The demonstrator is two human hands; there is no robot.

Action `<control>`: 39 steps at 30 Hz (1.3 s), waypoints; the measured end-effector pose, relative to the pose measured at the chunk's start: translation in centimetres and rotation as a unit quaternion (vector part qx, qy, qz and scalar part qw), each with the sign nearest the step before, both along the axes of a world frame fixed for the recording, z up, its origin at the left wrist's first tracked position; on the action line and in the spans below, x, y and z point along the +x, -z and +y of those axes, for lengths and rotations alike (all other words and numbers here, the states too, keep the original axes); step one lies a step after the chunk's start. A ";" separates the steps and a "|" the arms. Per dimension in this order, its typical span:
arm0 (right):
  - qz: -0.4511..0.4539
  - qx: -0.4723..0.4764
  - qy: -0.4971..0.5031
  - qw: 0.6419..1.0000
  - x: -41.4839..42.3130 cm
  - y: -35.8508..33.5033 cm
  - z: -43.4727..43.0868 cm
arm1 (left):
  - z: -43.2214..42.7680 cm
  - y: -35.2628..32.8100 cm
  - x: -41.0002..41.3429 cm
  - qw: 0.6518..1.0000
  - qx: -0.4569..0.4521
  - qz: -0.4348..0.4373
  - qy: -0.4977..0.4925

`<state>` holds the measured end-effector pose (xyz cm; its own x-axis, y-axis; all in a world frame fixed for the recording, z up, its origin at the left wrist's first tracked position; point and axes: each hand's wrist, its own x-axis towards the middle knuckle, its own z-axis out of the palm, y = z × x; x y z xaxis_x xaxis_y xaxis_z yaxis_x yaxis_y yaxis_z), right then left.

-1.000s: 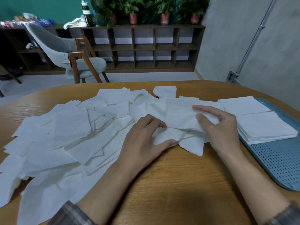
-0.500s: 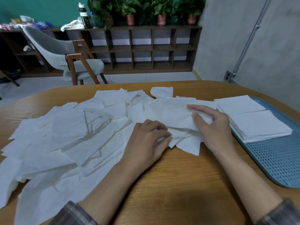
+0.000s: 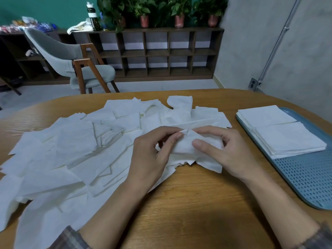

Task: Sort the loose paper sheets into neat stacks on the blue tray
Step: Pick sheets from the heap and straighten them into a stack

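Several loose white paper sheets (image 3: pixel 75 146) lie scattered over the left and middle of the wooden table (image 3: pixel 188 212). At the right stands the blue perforated tray (image 3: pixel 309 177), which carries two neat stacks of white sheets (image 3: pixel 287 139), one behind the other. My left hand (image 3: pixel 152 153) and my right hand (image 3: pixel 224 151) are both lifted just above the pile at the table's middle. Together they pinch one crumpled white sheet (image 3: pixel 185 146) between thumbs and fingers, its upper corner folded between the fingertips.
A grey chair with wooden legs (image 3: pixel 79 69) stands beyond the table's far left edge. A dark cubby shelf (image 3: pixel 161 53) with potted plants runs along the back wall. The table's near part is bare wood.
Both hands were pressing flat on the sheets; they have now lifted and come together, pinching one sheet up off the pile. The view has shifted slightly left.
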<state>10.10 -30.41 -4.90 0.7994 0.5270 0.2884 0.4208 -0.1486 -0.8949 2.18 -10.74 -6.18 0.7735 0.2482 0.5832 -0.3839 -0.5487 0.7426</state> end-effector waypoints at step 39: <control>0.066 0.063 -0.020 0.996 -0.5 -0.4 0.6 | 1.8 -1.4 -0.1 0.984 -0.095 0.151 0.031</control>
